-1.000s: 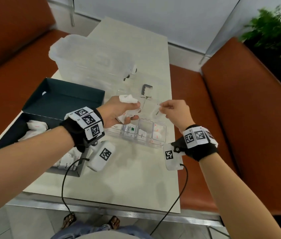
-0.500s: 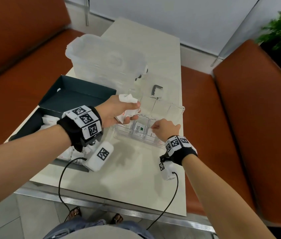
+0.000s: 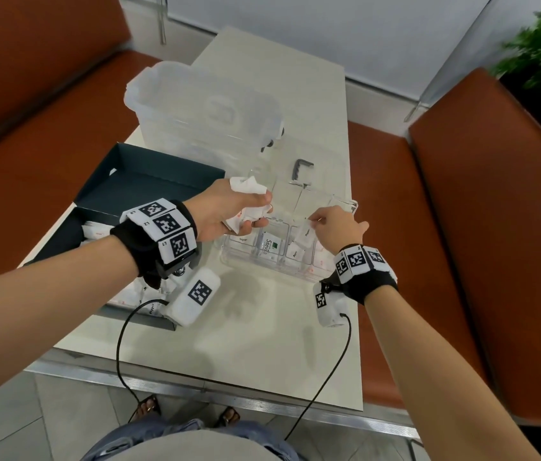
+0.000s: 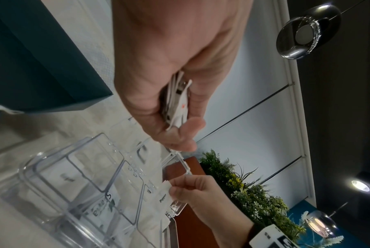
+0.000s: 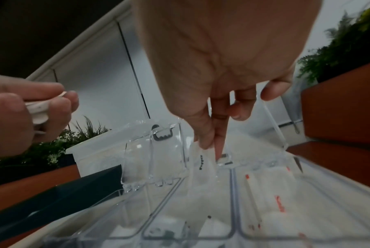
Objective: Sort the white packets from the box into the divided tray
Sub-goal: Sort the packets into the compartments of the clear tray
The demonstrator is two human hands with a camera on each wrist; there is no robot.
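My left hand (image 3: 257,211) grips a bunch of white packets (image 3: 249,191) above the left end of the clear divided tray (image 3: 229,261). The same bunch (image 4: 177,104) shows edge-on in the left wrist view. My right hand (image 3: 312,224) pinches one white packet (image 3: 307,232) printed "Pepper" over the tray's third compartment; this packet (image 5: 200,161) hangs from thumb and forefinger. Sugar, Stevia (image 3: 270,246), pepper and red-printed packets lie in the near compartments. The dark box (image 3: 96,214) at my left holds more packets (image 3: 96,231).
The dark box lid (image 3: 149,178) lies behind the box. A translucent plastic bin (image 3: 202,114) stands behind the tray, whose clear lid with a grey latch (image 3: 300,168) is flipped open. Orange benches flank the narrow table (image 3: 245,344). Sensor cables hang over the near edge.
My right hand dropped from beside the left hand to the tray's near compartments, then rose slightly; it now holds a pepper packet over the tray. The left hand kept its bunch.
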